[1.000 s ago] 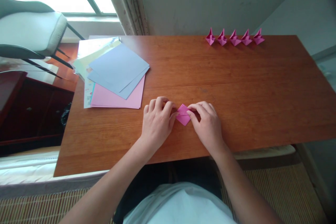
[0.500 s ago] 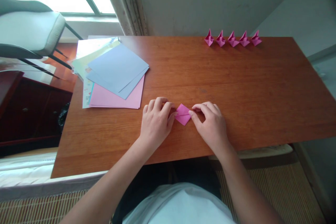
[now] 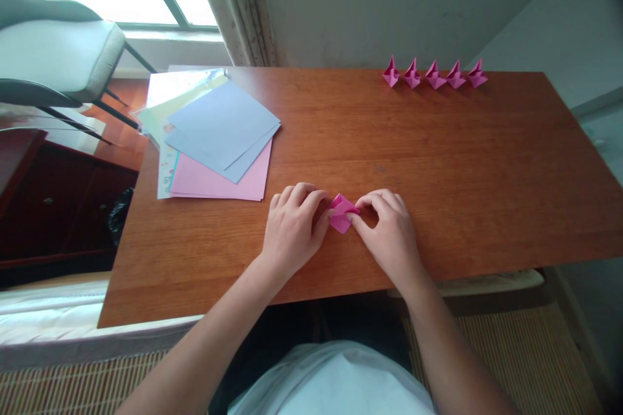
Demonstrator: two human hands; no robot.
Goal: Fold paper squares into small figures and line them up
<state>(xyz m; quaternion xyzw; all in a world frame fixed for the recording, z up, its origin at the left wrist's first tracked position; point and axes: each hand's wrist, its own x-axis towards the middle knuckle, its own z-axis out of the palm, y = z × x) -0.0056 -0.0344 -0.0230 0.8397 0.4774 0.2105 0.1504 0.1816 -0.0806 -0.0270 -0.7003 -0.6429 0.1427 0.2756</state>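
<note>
A small folded piece of pink origami paper [image 3: 341,223] is held between my two hands, low over the wooden table [image 3: 428,162]. My left hand [image 3: 296,220] pinches its left corner between thumb and fingers. On the other side, my right hand [image 3: 389,227] grips the right corner, the thumb pressing on the near layer. The paper's upper layers stand slightly apart, showing a small opening at the top. My fingertips partly hide both corners.
Several finished pink origami figures [image 3: 435,76] stand in a row along the table's back edge. At the left lie blue paper sheets [image 3: 224,123] over pink sheets [image 3: 219,183] and a plastic packet [image 3: 154,120]. A chair [image 3: 58,52] stands beyond the left edge.
The layers of the pink paper have spread apart from a nearly flat square into an opened shape. My right thumb has moved slightly inward. The whole view has shifted a little.
</note>
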